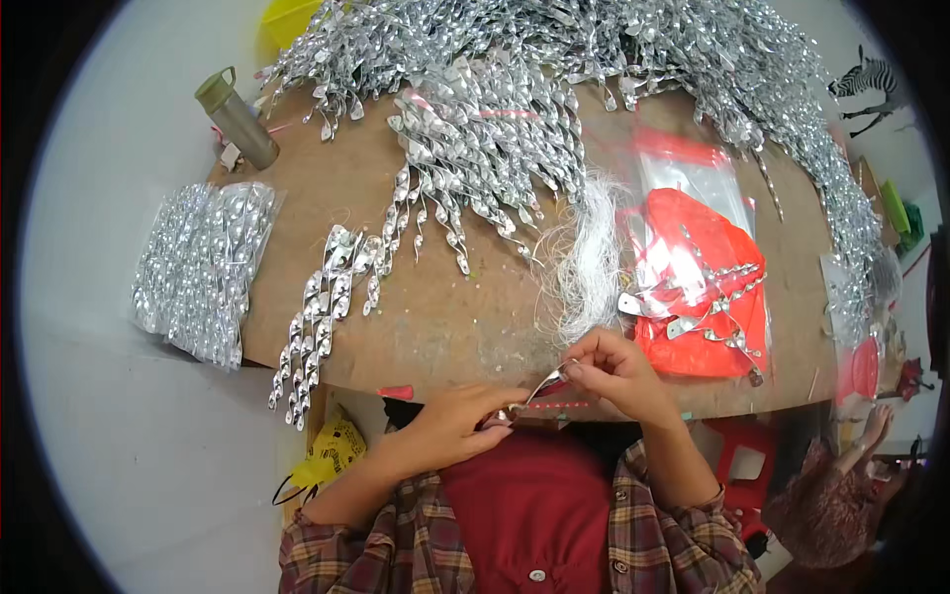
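Note:
My left hand (pixel 450 426) and my right hand (pixel 621 376) meet at the table's front edge. Between them stretches a twisted silver foil strip (pixel 545 384). The fingers of my left hand are closed around its lower end, and my right thumb and forefinger pinch the upper end. Whether the right fingertips also hold a thread is too small to tell. Just beyond my hands lies a hank of white string (pixel 592 272). To its right, several silver spirals (pixel 708 312) rest on a red plastic bag (pixel 693 351).
Silver spirals (pixel 495 139) lie bundled mid-table, with a large heap (pixel 693 49) behind. A few spirals (pixel 315 317) hang over the front left edge. At left are a packed clear bag (pixel 206 267) and a bottle (pixel 237 119). Another person (pixel 826 500) is at far right.

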Action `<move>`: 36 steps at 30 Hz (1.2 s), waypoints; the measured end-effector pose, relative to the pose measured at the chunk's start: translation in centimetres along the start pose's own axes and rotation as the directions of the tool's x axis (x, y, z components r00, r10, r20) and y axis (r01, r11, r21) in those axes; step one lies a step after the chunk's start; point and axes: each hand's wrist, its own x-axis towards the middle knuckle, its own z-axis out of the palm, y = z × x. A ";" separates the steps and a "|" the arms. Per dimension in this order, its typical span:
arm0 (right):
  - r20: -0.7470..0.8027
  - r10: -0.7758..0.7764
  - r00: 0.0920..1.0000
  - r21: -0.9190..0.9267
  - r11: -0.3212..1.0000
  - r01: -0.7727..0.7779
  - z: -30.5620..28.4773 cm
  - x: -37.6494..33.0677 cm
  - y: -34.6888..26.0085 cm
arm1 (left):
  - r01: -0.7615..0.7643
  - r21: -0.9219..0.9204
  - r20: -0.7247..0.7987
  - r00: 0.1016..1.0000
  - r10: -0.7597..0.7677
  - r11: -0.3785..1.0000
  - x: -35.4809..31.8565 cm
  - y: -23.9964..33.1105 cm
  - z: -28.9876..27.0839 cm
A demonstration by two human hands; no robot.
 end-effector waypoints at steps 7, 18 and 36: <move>-0.148 -0.133 0.980 -0.397 0.915 0.064 -0.2 1.2 -0.2 | 0.045 -0.512 -0.219 0.959 -0.181 0.858 1.7 -0.3 1.2; 0.157 -0.482 0.862 -0.974 0.070 0.216 -0.9 5.1 1.5 | -0.112 -0.640 -0.474 0.836 -0.276 0.760 0.6 -1.0 -0.3; 0.055 -0.354 0.934 -0.850 0.474 0.230 1.4 2.9 -1.2 | 0.051 -0.711 -0.099 0.980 -0.171 0.701 3.9 0.0 -0.9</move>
